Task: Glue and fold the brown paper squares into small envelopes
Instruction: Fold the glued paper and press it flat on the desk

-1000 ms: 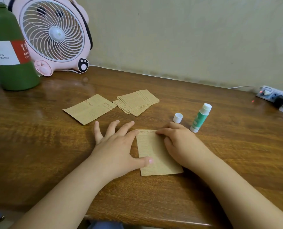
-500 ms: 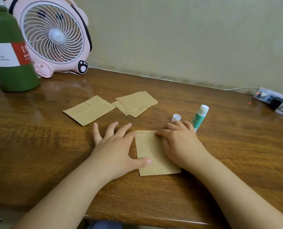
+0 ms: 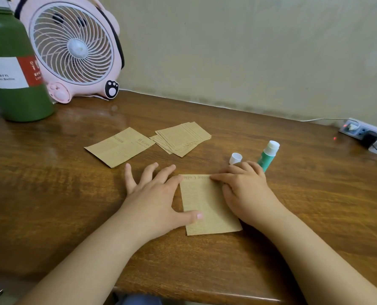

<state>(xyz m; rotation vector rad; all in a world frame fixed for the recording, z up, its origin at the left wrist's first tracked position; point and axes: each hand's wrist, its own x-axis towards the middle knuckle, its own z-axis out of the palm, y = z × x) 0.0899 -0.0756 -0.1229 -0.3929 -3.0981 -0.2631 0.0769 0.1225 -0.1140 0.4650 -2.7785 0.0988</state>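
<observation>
A folded brown paper (image 3: 207, 205) lies flat on the wooden table (image 3: 51, 194), between both hands. The left hand (image 3: 154, 199) rests at its nine o'clock side, fingers straight and spread, with the thumb pressing the lower left edge. The right hand (image 3: 245, 190) lies on its three o'clock side, fingers extended, the index fingertip pressing the top edge. At twelve o'clock from the right hand stand a white cap (image 3: 235, 158) and an uncapped glue stick (image 3: 268, 155). Toward eleven o'clock lie a stack of papers (image 3: 182, 137) and one single sheet (image 3: 119, 147). A pink fan (image 3: 73, 47) and a green bottle (image 3: 13, 69) stand far at ten o'clock
</observation>
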